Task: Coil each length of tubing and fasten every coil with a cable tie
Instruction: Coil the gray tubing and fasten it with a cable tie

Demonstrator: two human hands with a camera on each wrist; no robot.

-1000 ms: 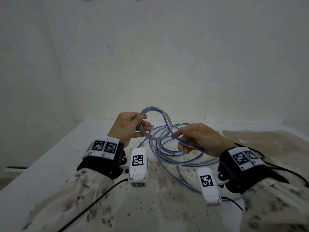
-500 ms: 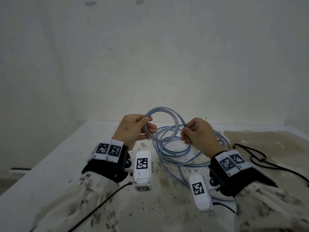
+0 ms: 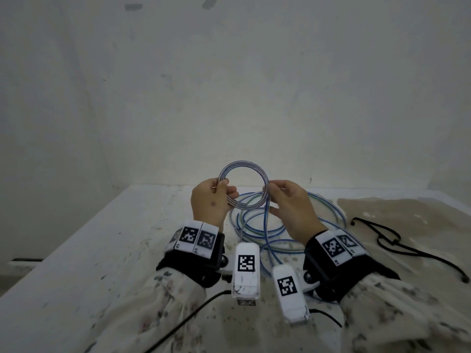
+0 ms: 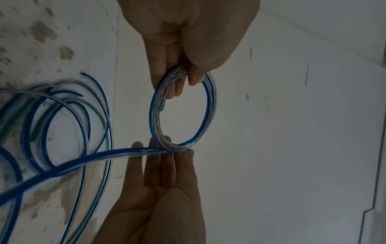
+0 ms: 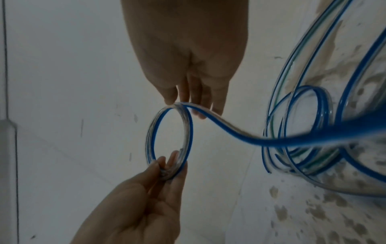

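As the left hand (image 3: 210, 203) pinches the coil (image 3: 242, 164) on its left, the right hand (image 3: 293, 207) pinches opposite.

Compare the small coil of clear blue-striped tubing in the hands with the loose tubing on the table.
The small coil of clear blue-striped tubing is held up, pinched by the left hand and right hand; the loose tubing lies on the white table. The coil's turns sit tight; the loose tubing spreads in wider loops. Both are clear striped tube.
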